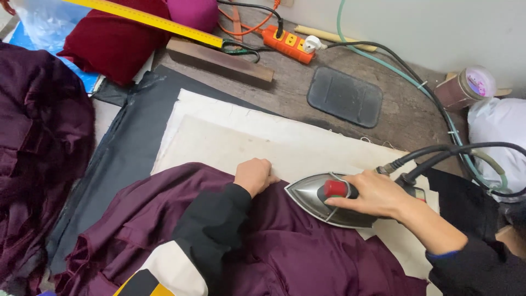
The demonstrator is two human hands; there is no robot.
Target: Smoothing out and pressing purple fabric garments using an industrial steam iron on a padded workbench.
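The large dark purple satin garment [285,246] lies spread over the cream padded pressing cloth [230,137] on the worn wooden table [405,115], and it is the biggest thing that could suffer: such shiny fabric may scorch or get a glossy mark if the iron rests too long on one place. The grey metal steam iron with a red knob [323,200] sits with its pointed nose on the garment's upper edge, near the left hand [255,175]. The right hand [378,193] is closed around the iron's handle, a firm full grip. The left hand is curled, pressing the fabric flat, holding nothing; its fingers are just beside the hot tip and could be burned. The black cord and hose [455,151] loop behind the iron and may drag it sideways.
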